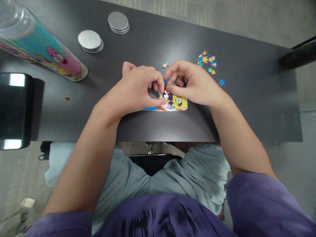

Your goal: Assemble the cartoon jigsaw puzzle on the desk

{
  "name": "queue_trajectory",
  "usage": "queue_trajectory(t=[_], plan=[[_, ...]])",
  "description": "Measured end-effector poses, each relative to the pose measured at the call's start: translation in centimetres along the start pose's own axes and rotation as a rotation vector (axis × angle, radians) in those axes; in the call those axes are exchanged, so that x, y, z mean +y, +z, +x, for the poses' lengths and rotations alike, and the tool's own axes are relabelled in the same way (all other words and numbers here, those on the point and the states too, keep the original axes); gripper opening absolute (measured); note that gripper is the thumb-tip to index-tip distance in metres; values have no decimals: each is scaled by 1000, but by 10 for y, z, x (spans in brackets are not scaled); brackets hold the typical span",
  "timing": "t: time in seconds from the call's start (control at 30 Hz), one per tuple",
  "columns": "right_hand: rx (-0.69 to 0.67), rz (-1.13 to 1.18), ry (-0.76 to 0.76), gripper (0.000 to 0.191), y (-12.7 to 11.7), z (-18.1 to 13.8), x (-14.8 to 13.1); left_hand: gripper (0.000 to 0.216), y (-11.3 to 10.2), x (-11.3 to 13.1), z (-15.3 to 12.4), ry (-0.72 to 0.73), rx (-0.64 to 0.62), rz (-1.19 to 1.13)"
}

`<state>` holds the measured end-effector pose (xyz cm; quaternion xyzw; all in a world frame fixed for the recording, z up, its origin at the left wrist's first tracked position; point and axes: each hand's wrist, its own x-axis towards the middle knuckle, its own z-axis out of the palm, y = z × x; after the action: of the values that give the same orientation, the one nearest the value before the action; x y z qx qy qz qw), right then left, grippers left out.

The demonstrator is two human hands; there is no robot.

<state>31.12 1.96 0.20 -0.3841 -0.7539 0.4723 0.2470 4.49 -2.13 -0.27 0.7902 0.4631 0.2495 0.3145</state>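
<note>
A small, partly assembled cartoon jigsaw puzzle [176, 103] lies on the dark table [148, 125] near its front edge. My left hand [138, 90] rests over the puzzle's left part, fingers curled and pinched together at its top edge. My right hand [191, 82] covers the upper right part, its fingers also pinched, holding a small blue puzzle piece [166, 80] between the two hands. Much of the puzzle is hidden under both hands.
Several loose puzzle pieces [206, 61] lie at the back right, one blue piece [221, 82] apart and one pair [165, 64] behind my hands. A cartoon-printed tube [44, 49] lies at the left, two round metal lids [90, 40] [118, 21] behind. A black object [14, 110] sits at the left edge.
</note>
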Motion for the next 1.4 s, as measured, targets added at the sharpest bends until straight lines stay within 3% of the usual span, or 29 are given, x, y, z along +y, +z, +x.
queue_trajectory(t=[0.17,0.3,0.5,0.7,0.83,1.03,1.2,1.4], plan=[[10,-41,-62,33,-2,-1,2,29,-6,4,-1,32,9,75],[53,-55,-63,44,-11,-1,4,22,-10,8,-2,64,-52,98],[368,-231,-200,72,-51,4,20,14,-5,9,-2,34,-4,138],[554,-446,-117,36,-96,-1,44,16,2,6,-1,71,-5,160],[553,-594,-64,16,-103,0,55,15,6,5,-2,78,24,156],[463,-689,-21,5,-108,-1,61,21,5,1,-3,93,10,153],[517,-678,8,17,-133,-10,70,27,7,-1,-4,107,18,139],[448,-722,147,19,-145,-16,77,24,8,-5,-3,104,17,155]])
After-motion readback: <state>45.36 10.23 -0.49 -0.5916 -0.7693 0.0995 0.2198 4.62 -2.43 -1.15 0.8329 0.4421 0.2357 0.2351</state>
